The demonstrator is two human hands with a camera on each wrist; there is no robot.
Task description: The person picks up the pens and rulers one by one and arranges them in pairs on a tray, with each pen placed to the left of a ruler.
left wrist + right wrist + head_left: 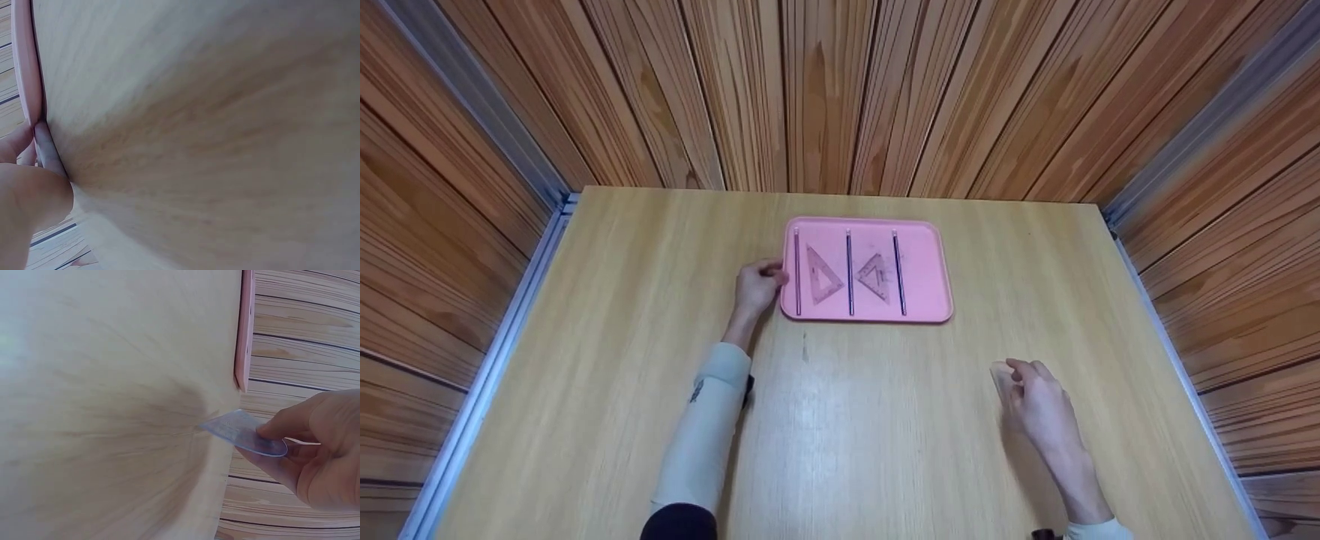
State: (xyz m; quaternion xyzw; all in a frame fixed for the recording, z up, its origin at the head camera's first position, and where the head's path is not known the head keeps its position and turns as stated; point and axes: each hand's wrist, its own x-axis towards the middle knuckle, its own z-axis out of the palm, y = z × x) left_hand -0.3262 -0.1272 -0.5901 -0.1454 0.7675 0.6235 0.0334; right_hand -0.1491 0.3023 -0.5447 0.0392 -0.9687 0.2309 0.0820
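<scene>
On the table lies a pink tray [926,270]. My left hand [756,287] is at its left edge, and in the left wrist view the thumb and fingers pinch the tray's rim [29,67]. In the tray are a clear set square [814,271] on the left and a smaller set square [865,276] in the middle. Three slim dark pencils [850,274] stand lengthwise between and beside them. Near the front right, my right hand [1044,405] pinches a clear plastic protractor [236,429] between thumb and fingers. Its pointed corner is tilted down close over the tabletop.
The wooden table [870,435] reaches a plank wall [825,97] at the back. Plank side walls and metal rails [495,405] border it left and right. The tray's right part shows bare pink surface.
</scene>
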